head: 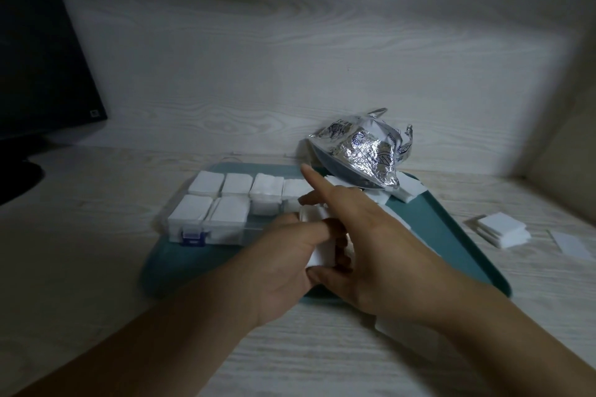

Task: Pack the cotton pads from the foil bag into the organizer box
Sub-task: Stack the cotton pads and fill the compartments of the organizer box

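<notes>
A clear organizer box (206,229) with a blue latch lies on a teal tray (451,235); several of its compartments hold stacks of white cotton pads (206,184). Behind it at the tray's back right lies the crumpled foil bag (358,151), with loose pads (409,190) under its edge. Both hands meet over the box's right end and hold a small stack of pads (322,255) between them. My left hand (283,264) grips it from the left. My right hand (364,242) holds it with thumb and lower fingers, index finger stretched toward the bag.
More loose pads (503,229) and a flat white piece (571,245) lie on the pale wood desk right of the tray. A dark monitor (38,68) and its foot stand at the far left. A wall panel closes the back.
</notes>
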